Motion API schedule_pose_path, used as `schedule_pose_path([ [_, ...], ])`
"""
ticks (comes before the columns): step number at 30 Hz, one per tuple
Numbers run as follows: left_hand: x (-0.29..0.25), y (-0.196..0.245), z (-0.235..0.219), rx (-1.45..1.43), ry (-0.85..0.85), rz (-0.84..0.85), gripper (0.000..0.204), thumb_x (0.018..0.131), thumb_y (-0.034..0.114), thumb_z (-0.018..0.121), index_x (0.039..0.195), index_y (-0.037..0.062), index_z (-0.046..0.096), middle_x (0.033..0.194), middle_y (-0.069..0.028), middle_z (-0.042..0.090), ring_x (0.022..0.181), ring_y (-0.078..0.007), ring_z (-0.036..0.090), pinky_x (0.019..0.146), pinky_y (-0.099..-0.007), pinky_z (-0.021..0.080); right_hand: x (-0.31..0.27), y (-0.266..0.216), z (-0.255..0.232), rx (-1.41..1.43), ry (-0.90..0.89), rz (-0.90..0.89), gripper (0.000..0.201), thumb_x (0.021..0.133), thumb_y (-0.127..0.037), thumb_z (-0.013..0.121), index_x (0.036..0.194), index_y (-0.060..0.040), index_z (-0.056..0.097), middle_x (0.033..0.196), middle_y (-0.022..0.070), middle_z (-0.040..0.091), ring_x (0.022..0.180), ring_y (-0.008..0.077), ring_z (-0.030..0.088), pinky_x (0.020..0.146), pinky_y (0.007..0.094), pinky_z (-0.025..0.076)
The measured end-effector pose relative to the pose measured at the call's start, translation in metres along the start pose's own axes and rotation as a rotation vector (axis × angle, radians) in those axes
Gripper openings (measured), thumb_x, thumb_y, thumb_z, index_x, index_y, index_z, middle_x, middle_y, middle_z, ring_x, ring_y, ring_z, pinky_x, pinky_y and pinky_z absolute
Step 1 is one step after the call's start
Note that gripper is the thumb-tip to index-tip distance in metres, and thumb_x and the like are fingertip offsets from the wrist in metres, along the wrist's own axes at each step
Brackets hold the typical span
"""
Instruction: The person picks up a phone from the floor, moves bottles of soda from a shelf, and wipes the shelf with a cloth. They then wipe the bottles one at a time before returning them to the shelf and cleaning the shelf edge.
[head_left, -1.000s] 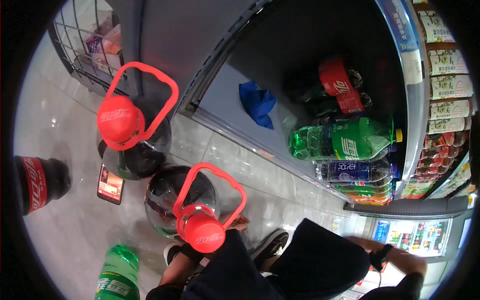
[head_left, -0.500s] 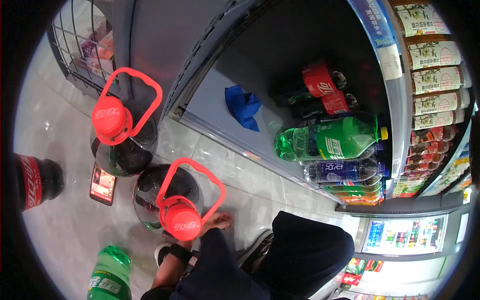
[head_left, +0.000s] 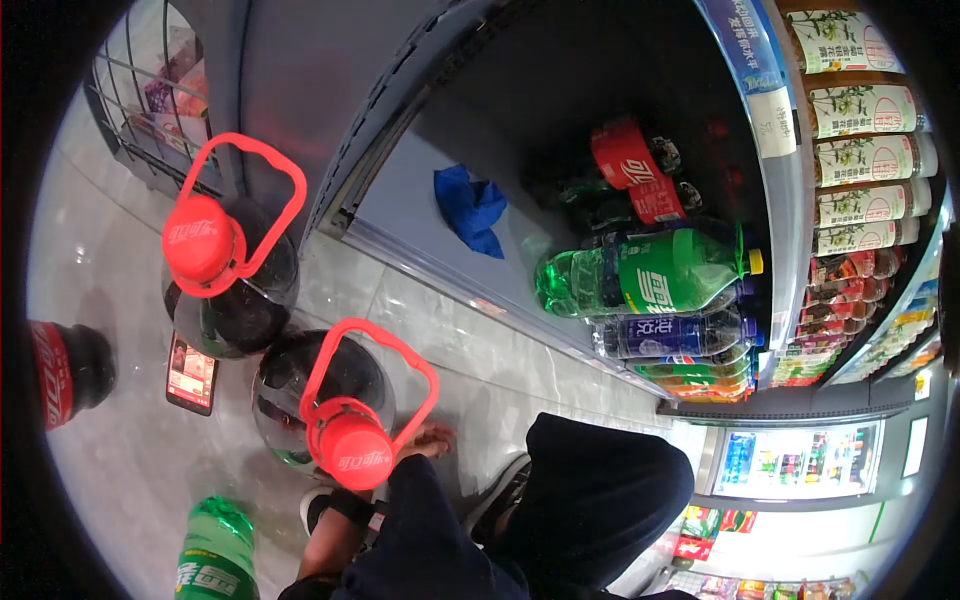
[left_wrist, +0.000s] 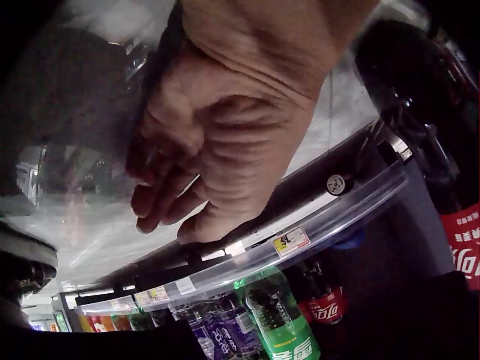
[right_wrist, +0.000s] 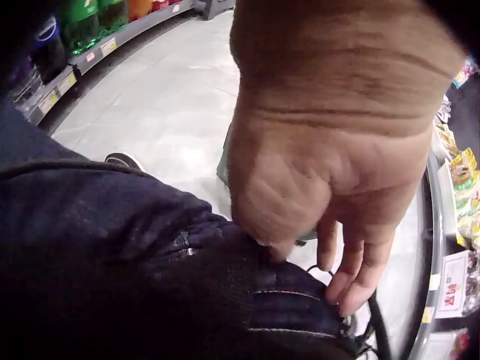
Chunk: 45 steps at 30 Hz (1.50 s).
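Observation:
My left hand [head_left: 428, 440] hangs low between my knees, beside a big cola bottle with a red cap and handle [head_left: 360, 455] that partly hides it. In the left wrist view the fingers of this left hand [left_wrist: 225, 142] are loosely bent, with nothing in them. A second big cola bottle [head_left: 245, 310] stands just behind the first. Out of the head view, my right hand [right_wrist: 322, 187] hangs beside dark clothing [right_wrist: 135, 255], its fingers loose and holding nothing.
A phone [head_left: 190, 375] lies on the floor near a cola bottle [head_left: 75, 365] and a green soda bottle [head_left: 215, 555]. On the low shelf are a blue cloth [head_left: 470, 210], cola bottles [head_left: 635, 170] and a green bottle [head_left: 650, 270]. A wire basket [head_left: 150, 100] stands at upper left.
The head view has shifted, so the bottles and shelf sit further left. My right forearm has gone out of that view. My left hand shows more beside the red cap.

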<state>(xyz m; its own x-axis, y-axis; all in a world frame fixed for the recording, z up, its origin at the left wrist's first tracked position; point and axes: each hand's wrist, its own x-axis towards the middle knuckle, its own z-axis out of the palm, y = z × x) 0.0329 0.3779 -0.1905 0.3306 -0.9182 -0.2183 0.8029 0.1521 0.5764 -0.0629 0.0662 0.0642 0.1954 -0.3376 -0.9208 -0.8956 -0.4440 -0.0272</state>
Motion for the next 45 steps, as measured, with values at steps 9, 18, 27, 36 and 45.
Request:
schedule_pose_path([
  [9,0.002,0.004,-0.001,0.062,-0.073,-0.005,0.037,0.082,0.012,0.055,0.118,0.0064,0.048,0.101,-0.0049,0.058,0.093,-0.0131,0.052,0.082,-0.0270,0.041,-0.006,-0.001,0.007,0.023,-0.008,0.003,0.028,0.082,-0.023,0.055,0.100,-0.0018,0.053,0.085,0.0105,0.058,0.079,0.0190,0.057,0.073,0.0335,0.045],
  [18,-0.002,0.000,0.002,0.049,-0.012,-0.017,0.038,0.083,0.013,0.055,0.119,0.0069,0.048,0.103,-0.0049,0.057,0.095,-0.0134,0.052,0.083,-0.0278,0.040,-0.008,-0.006,0.013,0.033,-0.036,0.000,0.027,0.082,-0.025,0.055,0.096,-0.0025,0.054,0.081,0.0103,0.058,0.076,0.0195,0.057,0.069,0.0347,0.046],
  [27,-0.005,0.013,0.004,0.089,0.002,-0.031,0.037,0.084,0.015,0.054,0.119,0.0063,0.047,0.103,-0.0035,0.056,0.092,-0.0107,0.051,0.080,-0.0256,0.040,0.000,-0.017,0.027,0.024,-0.102,-0.004,0.026,0.081,-0.026,0.055,0.092,-0.0033,0.055,0.076,0.0102,0.058,0.072,0.0199,0.057,0.066,0.0358,0.046],
  [36,-0.011,0.010,0.000,0.035,-0.076,0.035,0.039,0.083,0.016,0.055,0.120,0.0058,0.045,0.102,-0.0042,0.056,0.092,-0.0120,0.050,0.080,-0.0260,0.041,-0.020,-0.029,0.080,-0.016,-0.391,0.025,0.025,0.080,-0.027,0.055,0.089,-0.0041,0.056,0.072,0.0100,0.058,0.068,0.0204,0.058,0.063,0.0370,0.046],
  [45,-0.065,-0.044,-0.038,0.542,-0.142,0.295,0.045,0.077,0.011,0.059,0.119,0.0007,0.045,0.103,-0.0077,0.057,0.095,-0.0157,0.052,0.086,-0.0310,0.040,-0.016,-0.275,-0.030,-1.060,0.175,-1.006,0.019,0.078,-0.022,0.057,0.084,-0.0044,0.058,0.075,0.0145,0.059,0.068,0.0292,0.058,0.062,0.0374,0.047],
])
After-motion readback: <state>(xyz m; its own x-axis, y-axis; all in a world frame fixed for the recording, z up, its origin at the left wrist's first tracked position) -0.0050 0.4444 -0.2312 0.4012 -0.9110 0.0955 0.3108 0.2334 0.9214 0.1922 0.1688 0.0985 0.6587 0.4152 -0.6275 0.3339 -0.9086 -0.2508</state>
